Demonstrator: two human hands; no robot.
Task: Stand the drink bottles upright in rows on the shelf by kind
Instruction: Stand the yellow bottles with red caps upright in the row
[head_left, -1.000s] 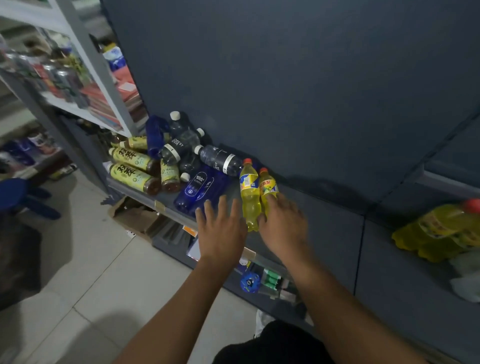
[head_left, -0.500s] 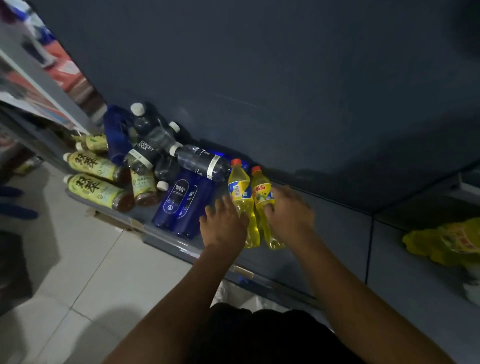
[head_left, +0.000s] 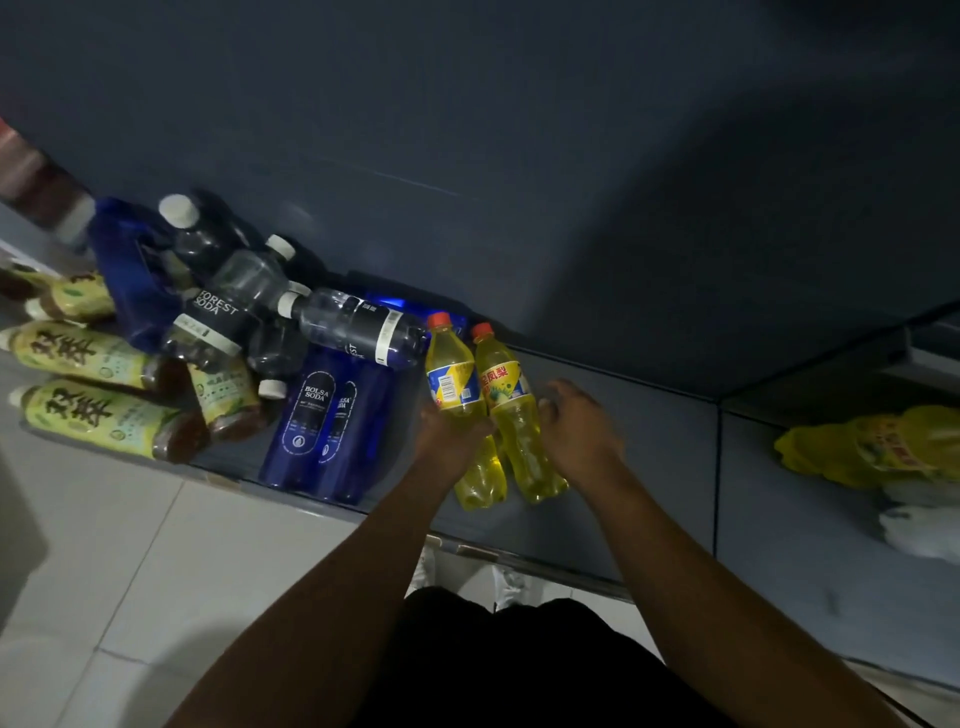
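Observation:
Two yellow drink bottles with red caps stand upright side by side on the grey shelf (head_left: 649, 467). My left hand (head_left: 449, 439) is wrapped around the middle of the left yellow bottle (head_left: 451, 382). My right hand (head_left: 579, 428) sits just right of the right yellow bottle (head_left: 511, 410), fingers loosely curled and not around it. To the left stand blue Bolsa Soda bottles (head_left: 311, 415). Dark Forest Soda bottles (head_left: 358, 332) lie piled on and behind them. Green-labelled tea bottles (head_left: 98, 415) lie on their sides at the far left.
A dark back panel (head_left: 519, 156) rises behind the shelf. On the adjoining shelf section to the right lie more yellow bottles (head_left: 872, 441) and a white bag (head_left: 919, 530). Pale floor tiles (head_left: 156, 571) lie below the shelf's front edge.
The view has swung left and down. My left hand has closed around the left yellow bottle. My right hand has come off the right bottle and sits slightly to its right.

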